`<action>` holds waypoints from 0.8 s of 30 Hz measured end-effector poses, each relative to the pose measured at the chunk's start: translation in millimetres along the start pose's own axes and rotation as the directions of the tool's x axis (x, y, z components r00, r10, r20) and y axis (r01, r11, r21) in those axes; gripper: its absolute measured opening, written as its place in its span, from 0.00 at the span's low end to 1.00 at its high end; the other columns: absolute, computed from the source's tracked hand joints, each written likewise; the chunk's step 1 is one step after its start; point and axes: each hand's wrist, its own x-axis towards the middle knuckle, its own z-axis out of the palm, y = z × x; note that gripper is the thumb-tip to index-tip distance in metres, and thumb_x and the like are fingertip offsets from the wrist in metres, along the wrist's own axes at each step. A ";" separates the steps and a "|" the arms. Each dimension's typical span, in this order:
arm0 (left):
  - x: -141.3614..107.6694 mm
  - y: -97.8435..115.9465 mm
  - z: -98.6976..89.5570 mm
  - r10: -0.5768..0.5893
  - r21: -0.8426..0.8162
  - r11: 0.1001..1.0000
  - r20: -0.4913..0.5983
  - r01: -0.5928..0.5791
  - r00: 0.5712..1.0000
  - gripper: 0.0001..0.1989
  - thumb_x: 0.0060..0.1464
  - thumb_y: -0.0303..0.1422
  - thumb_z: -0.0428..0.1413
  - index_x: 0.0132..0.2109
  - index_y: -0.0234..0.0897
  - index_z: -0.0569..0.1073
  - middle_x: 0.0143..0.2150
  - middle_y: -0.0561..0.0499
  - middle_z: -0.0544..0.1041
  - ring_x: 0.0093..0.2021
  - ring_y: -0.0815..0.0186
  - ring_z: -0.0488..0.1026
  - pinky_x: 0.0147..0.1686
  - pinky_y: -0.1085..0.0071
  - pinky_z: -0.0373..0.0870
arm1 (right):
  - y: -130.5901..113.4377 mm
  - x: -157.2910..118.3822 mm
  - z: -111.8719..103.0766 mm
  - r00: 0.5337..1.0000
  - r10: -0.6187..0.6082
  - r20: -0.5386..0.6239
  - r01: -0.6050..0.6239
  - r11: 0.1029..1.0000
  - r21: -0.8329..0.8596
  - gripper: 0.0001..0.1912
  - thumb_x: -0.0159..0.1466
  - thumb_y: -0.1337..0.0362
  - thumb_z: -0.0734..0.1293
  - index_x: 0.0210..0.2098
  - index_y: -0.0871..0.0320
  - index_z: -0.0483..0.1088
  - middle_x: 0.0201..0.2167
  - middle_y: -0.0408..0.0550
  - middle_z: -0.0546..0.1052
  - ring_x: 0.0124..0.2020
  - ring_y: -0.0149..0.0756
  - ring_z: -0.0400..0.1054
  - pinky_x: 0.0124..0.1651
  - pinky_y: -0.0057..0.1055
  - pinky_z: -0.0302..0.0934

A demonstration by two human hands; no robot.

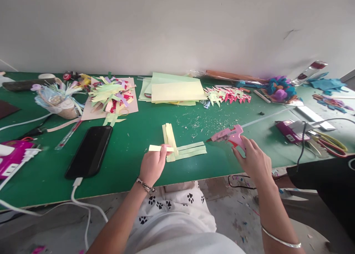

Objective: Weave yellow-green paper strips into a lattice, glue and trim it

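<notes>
My left hand [153,165] is closed on a pale yellow paper strip [154,148], pinched between thumb and fingers. Just beyond it lie woven paper strips [169,135], yellow ones pointing away from me and light green ones [191,150] running to the right. My right hand [254,158] is wrapped around the handle of a pink glue gun [227,134]. The gun's nozzle points left and sits close to the far right end of the green strips. Fingers of the left hand partly hide where the strips cross.
A black phone [89,152] with a white cable lies at left, below a heap of paper scraps [112,93]. Paper sheets [177,90] are stacked at the back. Scissors [331,143] and a purple power strip [291,131] lie at right. Dried glue bits [196,122] dot the green table.
</notes>
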 end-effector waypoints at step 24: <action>-3.4 16.1 0.2 0.009 0.367 0.930 0.046 -0.026 0.999 0.15 0.56 0.37 0.45 0.31 0.38 0.75 0.28 0.47 0.78 0.28 0.60 0.75 0.22 0.72 0.62 | -173.7 33.3 -38.7 0.717 -0.697 0.009 0.524 0.548 0.652 0.30 0.56 0.52 0.63 0.55 0.60 0.59 0.38 0.50 0.68 0.41 0.39 0.62 0.45 0.35 0.59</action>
